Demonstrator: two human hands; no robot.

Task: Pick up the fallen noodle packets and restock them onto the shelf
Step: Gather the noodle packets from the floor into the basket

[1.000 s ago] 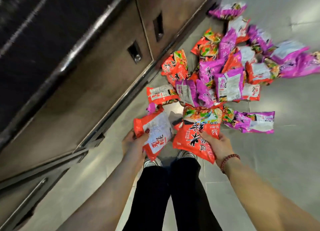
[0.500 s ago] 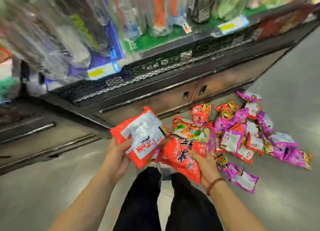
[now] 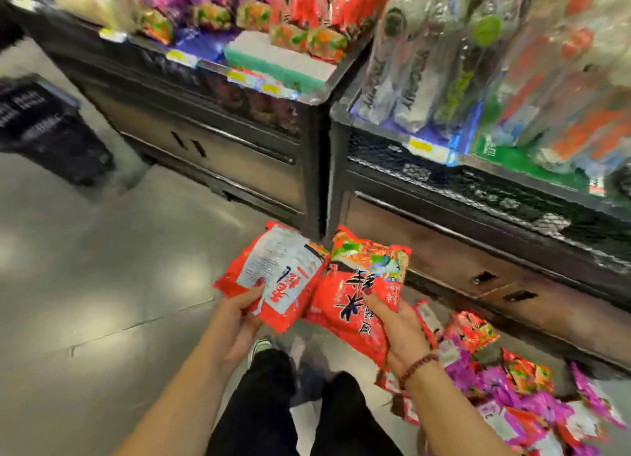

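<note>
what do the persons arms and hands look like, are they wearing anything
No sleeves are in view. The right hand has a bracelet of dark reddish-brown beads at the wrist. The left hand wears no band or watch that shows. The thumbnails look painted dark red.

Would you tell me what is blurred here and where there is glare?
Head view: shelf goods smear with motion blur; left packet and right packet are fairly sharp; soft glare patches lie on the floor; the pile is blurred.

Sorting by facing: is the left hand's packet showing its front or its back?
Back: the left-hand packet shows its white fine-print panel, while the right-hand packet shows the noodle picture.
</note>
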